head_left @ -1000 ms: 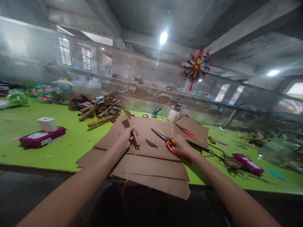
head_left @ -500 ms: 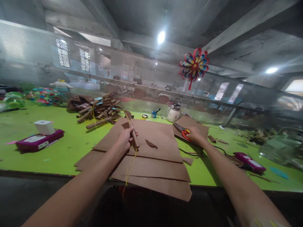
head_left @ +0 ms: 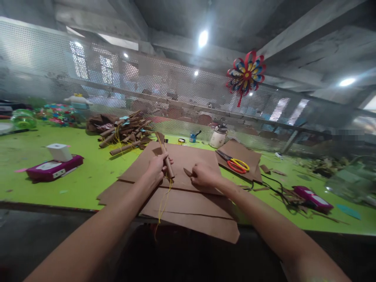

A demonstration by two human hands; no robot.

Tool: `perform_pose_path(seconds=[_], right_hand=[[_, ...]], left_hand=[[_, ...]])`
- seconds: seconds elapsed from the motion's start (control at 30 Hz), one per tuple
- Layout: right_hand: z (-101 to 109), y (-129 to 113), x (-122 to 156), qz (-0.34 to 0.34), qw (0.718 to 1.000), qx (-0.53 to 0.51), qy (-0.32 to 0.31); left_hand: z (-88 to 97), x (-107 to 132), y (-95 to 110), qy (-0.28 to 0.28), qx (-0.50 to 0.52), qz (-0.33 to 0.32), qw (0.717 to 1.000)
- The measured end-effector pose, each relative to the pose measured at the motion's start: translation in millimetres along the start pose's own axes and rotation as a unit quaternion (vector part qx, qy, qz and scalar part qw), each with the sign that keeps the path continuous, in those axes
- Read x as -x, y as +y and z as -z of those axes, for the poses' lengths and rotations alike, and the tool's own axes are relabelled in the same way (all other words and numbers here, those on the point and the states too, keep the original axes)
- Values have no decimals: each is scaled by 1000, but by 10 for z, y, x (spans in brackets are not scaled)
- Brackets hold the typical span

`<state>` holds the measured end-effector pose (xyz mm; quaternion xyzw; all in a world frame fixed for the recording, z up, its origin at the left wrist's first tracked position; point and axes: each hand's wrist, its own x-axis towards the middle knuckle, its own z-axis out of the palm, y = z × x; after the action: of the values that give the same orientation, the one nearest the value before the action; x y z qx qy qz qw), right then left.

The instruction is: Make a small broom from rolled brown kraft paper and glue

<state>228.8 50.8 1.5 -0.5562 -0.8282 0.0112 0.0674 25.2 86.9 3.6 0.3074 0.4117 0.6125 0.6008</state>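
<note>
My left hand (head_left: 158, 167) is closed around a rolled brown paper tube (head_left: 169, 167), tilted over the stacked sheets. Yellow string (head_left: 165, 199) trails from the tube's lower end toward the table edge. With its fingers pinched, my right hand (head_left: 202, 175) grips a small leaf-shaped brown paper piece (head_left: 187, 172), whose pointed tip sticks out to the left. Brown paper sheets (head_left: 190, 203) lie overlapped beneath both hands, the lowest jutting past the table edge. Scissors (head_left: 236, 164) with red and yellow handles rest on another brown sheet (head_left: 239, 150) to the right.
Behind my left hand lies a pile of brown paper tubes (head_left: 126, 135) with yellow string. A purple box (head_left: 54, 168) bears a white cube (head_left: 59, 152) at left. At the back stand a blue jar (head_left: 192, 138) and a white bottle (head_left: 218, 137). A dark cable (head_left: 279, 188) runs at right.
My right hand has let go of the scissors, moved left and taken hold of the leaf-shaped paper piece. My left hand still holds the tube. The view has shifted slightly.
</note>
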Motion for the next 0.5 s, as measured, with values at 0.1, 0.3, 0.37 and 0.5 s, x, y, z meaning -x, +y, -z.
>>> perform_pose_path(seconds=[0.1,0.3,0.37,0.5], right_hand=[[-52,-100,-2,-2,999,-47,13],[17,110,70,-16,982,-182,41],[55,142,87,-25,966,-250,55],[158,111,50,-38,918,-388,77]], left_hand=[[-3,5,10,2,-2,4,1000],[-30,32,20,-16,-9,7,1000],[-44,65,23,-36,-18,12,999],[-68,134,23,-86,-38,26,995]])
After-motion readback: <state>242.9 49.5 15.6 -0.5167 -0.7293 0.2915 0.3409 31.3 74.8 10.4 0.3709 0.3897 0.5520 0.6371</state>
